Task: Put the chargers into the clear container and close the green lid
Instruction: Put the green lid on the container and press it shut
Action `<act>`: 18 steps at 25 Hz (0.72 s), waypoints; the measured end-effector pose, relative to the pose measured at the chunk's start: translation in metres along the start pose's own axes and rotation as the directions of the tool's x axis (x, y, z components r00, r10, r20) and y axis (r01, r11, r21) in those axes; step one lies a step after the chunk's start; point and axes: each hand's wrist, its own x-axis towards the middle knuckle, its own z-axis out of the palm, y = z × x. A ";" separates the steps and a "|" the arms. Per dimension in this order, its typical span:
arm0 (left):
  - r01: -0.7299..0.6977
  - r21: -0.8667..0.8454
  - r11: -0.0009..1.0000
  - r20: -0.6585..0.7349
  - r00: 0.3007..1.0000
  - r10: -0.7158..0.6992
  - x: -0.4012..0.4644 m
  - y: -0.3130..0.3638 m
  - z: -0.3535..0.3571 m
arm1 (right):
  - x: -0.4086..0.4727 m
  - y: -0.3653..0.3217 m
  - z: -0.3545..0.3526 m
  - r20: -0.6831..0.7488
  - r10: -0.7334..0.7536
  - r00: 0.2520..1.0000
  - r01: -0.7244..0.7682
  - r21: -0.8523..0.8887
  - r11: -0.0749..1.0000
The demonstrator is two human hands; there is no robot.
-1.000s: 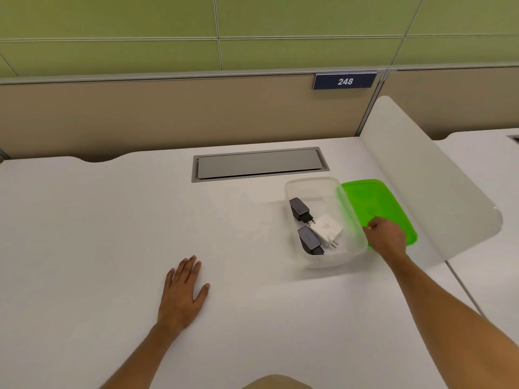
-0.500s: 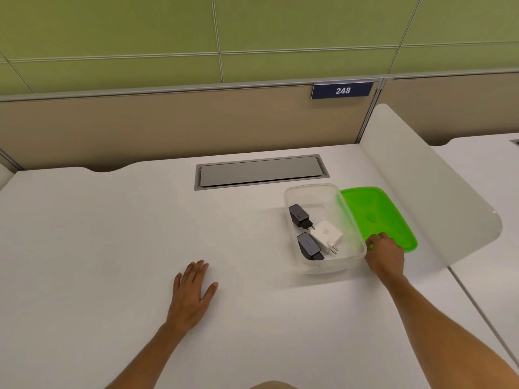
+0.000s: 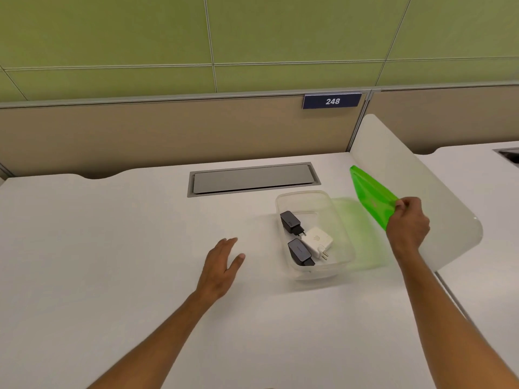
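There are three chargers: two black chargers (image 3: 290,222) (image 3: 300,251) and one white charger (image 3: 317,240). There is one clear box (image 3: 341,220) and one green lid (image 3: 372,197) at 3 o'clock from it. There are two hands (image 3: 222,265) (image 3: 407,223) and one number sign (image 3: 332,101).
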 end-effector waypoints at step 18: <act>0.263 -0.519 0.813 0.189 0.963 -0.191 0.128 0.132 0.034 | -0.049 -0.053 -0.013 0.556 0.437 0.707 -0.682 0.698 0.216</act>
